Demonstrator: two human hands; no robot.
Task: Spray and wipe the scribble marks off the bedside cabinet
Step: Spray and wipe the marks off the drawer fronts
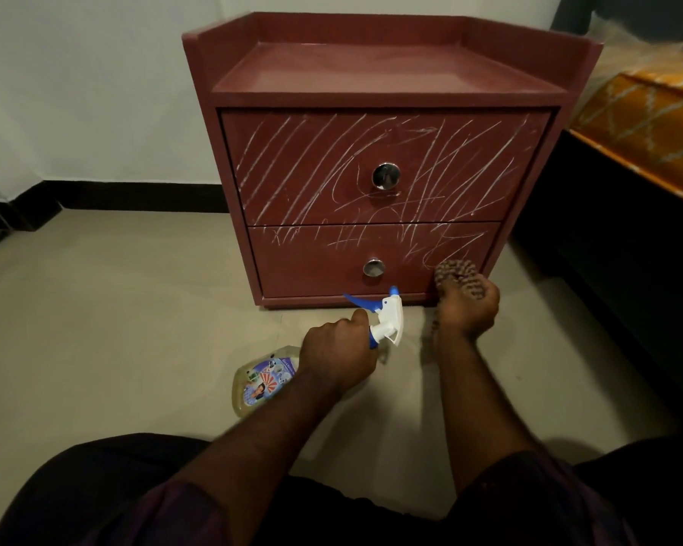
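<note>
Left hand point(338, 354): fingers curled tight round the neck of the bottle point(261, 378), knuckles up, thumb near the trigger.
Right hand point(468, 309): fisted around a cloth point(456, 273), back of the hand towards the camera.
Bottle: tilted, with its clear body and pale liquid low and to the left and its white head point(391, 321) up and to the right. The blue nozzle points at the bottom edge of the cabinet point(371, 72). I cannot tell whether the base touches the floor point(115, 309).
Cloth: brown and nubby. It bulges above the right fist and lies against the lower drawer point(312, 269) near its right end. A tail hangs below the wrist.
Cabinet: dark red with two drawers, standing on the floor straight ahead, just beyond both hands. Its back is to the wall point(75, 92).
Scribbles point(430, 171): white lines, dense over the whole upper drawer point(292, 179) and thinner along the top and right of the lower drawer. The part of the lower drawer left of the cloth looks bare.
Knobs: one round metal knob in the middle of each drawer, upper point(386, 175) and lower point(373, 267).
Cabinet top: a raised rim on three sides, with faint pale smears near the back.
Floor: pale tile, with a dark skirting point(135, 195) along the wall.
Bed point(647, 124): just right of the cabinet, with an orange patterned cover over a dark frame.
Person: low on the floor with dark-clothed legs at the bottom edge, forearms bare and sleeves dark.
</note>
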